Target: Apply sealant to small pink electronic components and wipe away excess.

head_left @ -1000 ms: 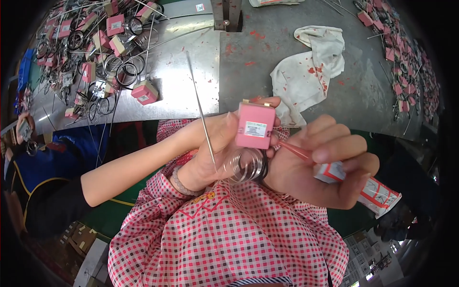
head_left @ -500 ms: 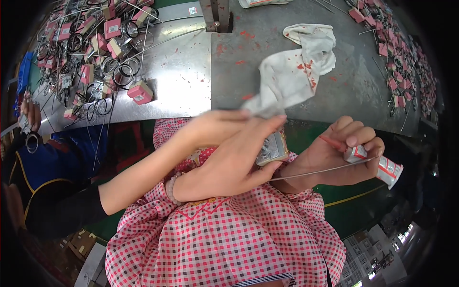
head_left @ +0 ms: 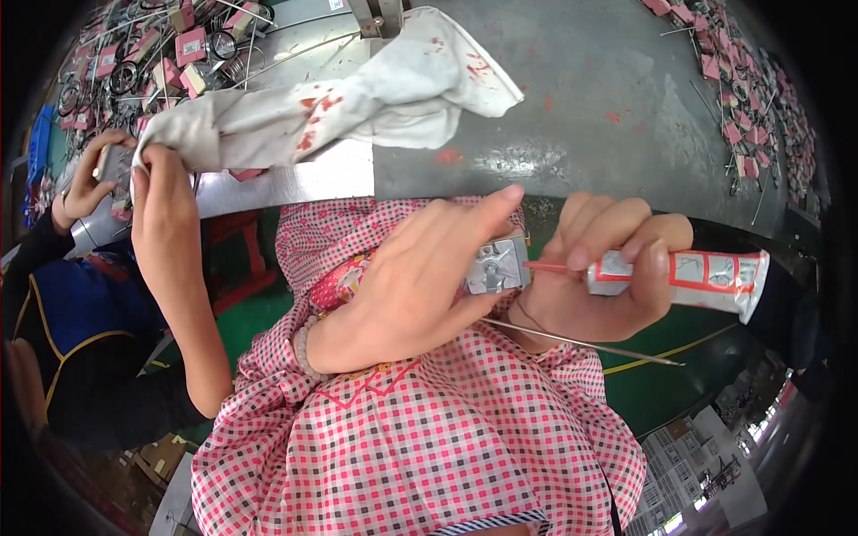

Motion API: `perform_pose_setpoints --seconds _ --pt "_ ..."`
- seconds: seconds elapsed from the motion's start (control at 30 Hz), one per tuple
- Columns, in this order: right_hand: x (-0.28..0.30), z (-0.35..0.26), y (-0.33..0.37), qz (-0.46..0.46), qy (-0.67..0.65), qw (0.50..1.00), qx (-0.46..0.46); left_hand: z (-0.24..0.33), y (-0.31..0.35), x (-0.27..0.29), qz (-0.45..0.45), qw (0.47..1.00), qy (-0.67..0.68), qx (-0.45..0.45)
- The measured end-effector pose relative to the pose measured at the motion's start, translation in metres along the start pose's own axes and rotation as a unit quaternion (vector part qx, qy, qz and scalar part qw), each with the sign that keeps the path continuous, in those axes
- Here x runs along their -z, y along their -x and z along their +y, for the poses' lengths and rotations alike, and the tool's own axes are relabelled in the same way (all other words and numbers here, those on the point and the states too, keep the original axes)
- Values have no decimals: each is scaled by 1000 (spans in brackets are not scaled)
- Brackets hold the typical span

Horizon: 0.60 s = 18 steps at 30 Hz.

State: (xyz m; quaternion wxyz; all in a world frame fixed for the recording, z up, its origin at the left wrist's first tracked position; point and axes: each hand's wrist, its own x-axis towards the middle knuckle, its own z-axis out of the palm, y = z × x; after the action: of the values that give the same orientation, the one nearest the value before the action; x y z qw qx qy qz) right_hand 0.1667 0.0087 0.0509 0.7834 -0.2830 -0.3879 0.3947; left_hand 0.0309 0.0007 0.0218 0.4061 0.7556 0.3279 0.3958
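My left hand (head_left: 402,281), a beaded bracelet at its wrist, grips a small metal-faced thermostat (head_left: 496,266) between thumb and fingers in front of my checked smock. A thin metal rod (head_left: 599,343) sticks out below it toward the right. My right hand (head_left: 626,268) is wrapped round a silvery-white squeeze tube (head_left: 719,279) with red lines. Its slim red nozzle (head_left: 547,266) points left, its tip at the right edge of the thermostat's metal face; whether they touch I cannot tell.
At the left, a co-worker's hand (head_left: 165,201) holds a red-stained white cloth (head_left: 357,103) stretched over the metal table (head_left: 554,134); their other hand (head_left: 89,183) holds a metal part. Heaps of pink-cased thermostats lie far left (head_left: 189,45) and far right (head_left: 742,116). A metal post (head_left: 380,18) stands at the back.
The co-worker's arm has drawn back left, dragging the cloth across the table. My right hand has turned the tube, bringing its nozzle to the thermostat. The thermostat's metal face now shows more fully.
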Motion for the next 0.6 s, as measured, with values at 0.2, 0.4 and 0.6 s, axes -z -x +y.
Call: perform_pose_setpoints --seconds 0.2,0.4,0.6 --pt "8 2 4 -159 109 981 0 4 0 6 -3 998 -57 -12" --pt "13 2 4 -204 111 971 -56 5 -1 7 8 998 -62 5" --pt "7 5 2 -215 112 969 -52 3 -1 12 -7 998 -63 14"
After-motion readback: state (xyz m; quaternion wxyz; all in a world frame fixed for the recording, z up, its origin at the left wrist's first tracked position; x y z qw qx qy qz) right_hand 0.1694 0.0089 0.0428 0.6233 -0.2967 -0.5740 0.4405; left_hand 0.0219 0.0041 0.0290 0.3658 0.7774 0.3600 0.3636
